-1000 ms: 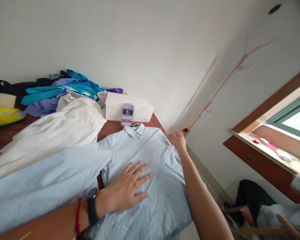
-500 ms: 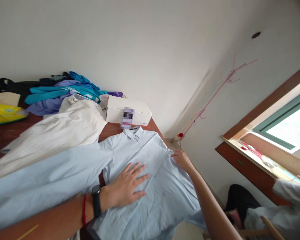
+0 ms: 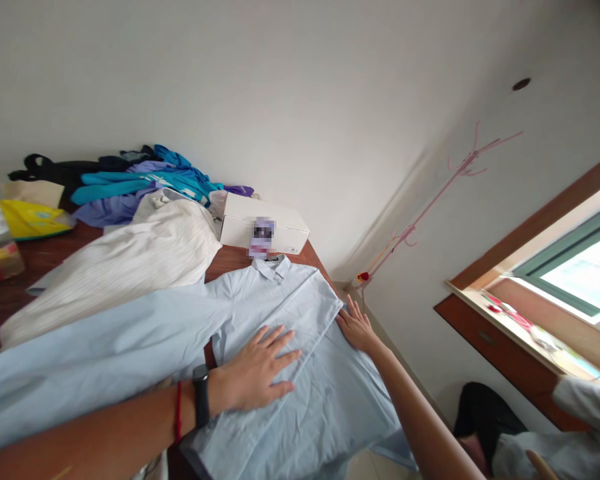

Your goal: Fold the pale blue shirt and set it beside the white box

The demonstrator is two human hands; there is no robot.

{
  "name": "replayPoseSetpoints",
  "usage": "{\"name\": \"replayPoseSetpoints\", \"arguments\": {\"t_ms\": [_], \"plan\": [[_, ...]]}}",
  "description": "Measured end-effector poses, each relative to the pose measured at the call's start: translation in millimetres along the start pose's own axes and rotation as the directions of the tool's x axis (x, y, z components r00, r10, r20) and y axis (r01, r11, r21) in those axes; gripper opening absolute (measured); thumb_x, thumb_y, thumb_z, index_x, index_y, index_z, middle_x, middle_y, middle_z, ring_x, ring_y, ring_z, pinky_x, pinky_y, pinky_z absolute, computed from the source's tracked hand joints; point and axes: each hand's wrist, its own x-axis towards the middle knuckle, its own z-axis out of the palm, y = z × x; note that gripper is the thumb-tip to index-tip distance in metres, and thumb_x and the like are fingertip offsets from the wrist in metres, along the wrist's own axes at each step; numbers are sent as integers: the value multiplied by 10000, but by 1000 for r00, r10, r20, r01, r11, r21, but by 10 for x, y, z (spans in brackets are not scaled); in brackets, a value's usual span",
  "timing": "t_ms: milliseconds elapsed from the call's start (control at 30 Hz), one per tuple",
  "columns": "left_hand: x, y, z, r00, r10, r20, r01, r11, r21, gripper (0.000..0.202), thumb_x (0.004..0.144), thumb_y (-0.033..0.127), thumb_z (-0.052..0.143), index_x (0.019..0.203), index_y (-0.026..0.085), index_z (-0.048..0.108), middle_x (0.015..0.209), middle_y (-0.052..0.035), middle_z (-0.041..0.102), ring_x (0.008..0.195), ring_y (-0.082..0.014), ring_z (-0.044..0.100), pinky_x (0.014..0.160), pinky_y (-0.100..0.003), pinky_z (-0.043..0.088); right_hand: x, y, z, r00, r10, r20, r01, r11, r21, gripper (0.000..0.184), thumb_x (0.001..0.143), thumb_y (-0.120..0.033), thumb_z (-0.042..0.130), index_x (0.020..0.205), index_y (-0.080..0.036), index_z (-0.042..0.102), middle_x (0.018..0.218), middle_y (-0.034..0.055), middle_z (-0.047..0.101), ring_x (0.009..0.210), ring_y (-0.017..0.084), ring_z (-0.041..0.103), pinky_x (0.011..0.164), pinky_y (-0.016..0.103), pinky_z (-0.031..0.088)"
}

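Both hands lie open on a light blue shirt, the right now flattened at its far edge.
The shirt (image 3: 325,393) is spread on the tabletop (image 3: 230,259), its collar just before a white box (image 3: 287,241) and a striped garment (image 3: 125,260) to its left. The left hand (image 3: 257,367) stays palm-down on the front, fingers spread; the right hand (image 3: 357,327), a second ago out beyond the shirt's edge, rests there with fingers extended. A clear container (image 3: 0,261) shows more fully at far left.
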Motion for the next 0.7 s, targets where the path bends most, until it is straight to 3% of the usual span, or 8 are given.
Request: {"name": "replayPoseSetpoints", "arguments": {"t_ms": [300,467,700], "plan": [[6,19,-16,1000,-15,26,15,1000,-13,627,974,493,610,1545,268,480,1661,-129,337,1544,-388,264,1237,-608,232,191,-29,-72,1000,12,13,-11,1000,-14,571,1073,-545,219,1568,-344,420,1731,26,-140,1596,337,13,1227,616,158],[-2,-6,17,1000,-1,-4,1,1000,-17,630,975,504,603,1548,279,473,1666,-112,333,1547,-373,263,1249,-580,220,209,-1,-29,999,36,32,-36,999,-3,584,1072,-544,190,1601,-353,349,1729,31,-141,1597,329,32,1223,615,183],[0,16,-31,1000,-8,6,8,999,-34,625,975,525,592,1536,267,494,1653,-119,358,1539,-380,280,1242,-589,229,281,80,30,997,18,72,-25,994,105,622,1060,-567,196,1604,-314,360,1745,54,15,1597,330,47,1224,609,196]]}}
